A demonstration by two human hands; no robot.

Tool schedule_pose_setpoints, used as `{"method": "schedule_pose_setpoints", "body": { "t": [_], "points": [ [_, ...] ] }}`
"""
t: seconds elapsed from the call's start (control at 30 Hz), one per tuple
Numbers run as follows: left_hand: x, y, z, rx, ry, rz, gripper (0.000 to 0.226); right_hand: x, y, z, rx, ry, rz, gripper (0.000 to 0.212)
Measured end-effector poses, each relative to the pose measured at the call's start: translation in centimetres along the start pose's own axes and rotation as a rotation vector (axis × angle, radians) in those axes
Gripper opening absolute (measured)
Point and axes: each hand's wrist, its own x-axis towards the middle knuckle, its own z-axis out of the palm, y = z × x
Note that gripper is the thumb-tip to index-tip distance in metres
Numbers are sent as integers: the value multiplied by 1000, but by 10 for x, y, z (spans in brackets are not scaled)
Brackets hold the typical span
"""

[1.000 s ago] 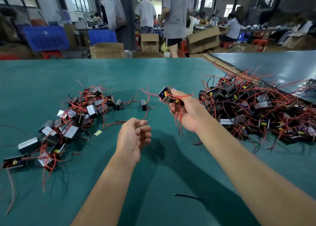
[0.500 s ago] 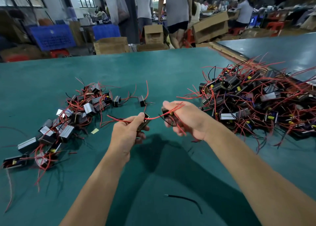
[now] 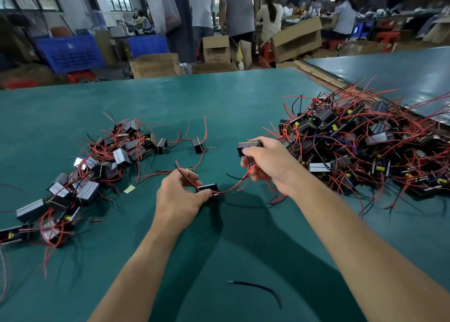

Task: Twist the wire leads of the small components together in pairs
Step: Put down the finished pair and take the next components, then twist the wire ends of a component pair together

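We are gripping one black component (image 3: 207, 188) in the left hand (image 3: 180, 197) and a second component (image 3: 248, 146) in the right hand (image 3: 270, 166), both closed. A red lead (image 3: 231, 189) is hanging between the grips, seemingly being drawn level for twisting; not yet paired.
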Motion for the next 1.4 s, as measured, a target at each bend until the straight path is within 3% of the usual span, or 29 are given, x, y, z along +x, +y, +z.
{"method": "schedule_pose_setpoints", "body": {
  "t": [0.27, 0.33, 0.47, 0.57, 0.7, 0.83, 0.97, 1.13, 1.4],
  "points": [
    [-1, 3, 3, 12, -60, -5, 33, -2, -3, -4, 55, 8, -91, 23],
    [-2, 4, 4, 10, -76, 20, 31, 0, 4, 0, -139, 50, -136, 20],
    [-3, 3, 5, -18, -26, 40, 19, 6, 25, 1, -832, 99, -163, 16],
    [-3, 3, 4, -33, 2, 41, 13, 7, 29, -1, -937, 74, -136, 25],
    [-3, 4, 4, -36, 0, 41, 14, 6, 23, -2, -949, 163, -314, 34],
    [-5, 5, 3, -15, -13, 45, 18, -8, 11, 3, -750, -102, -405, 24],
    [-7, 7, 4, 27, 3, 42, 13, -21, 9, 9, -1016, -370, -333, 37],
    [-5, 9, 2, 44, 17, 64, 15, -20, 4, 1, -1096, -409, -264, 56],
    [-5, 16, 1, -110, -26, -37, 18, -9, 11, -11, -1140, -400, -218, 50]
  ]
}}
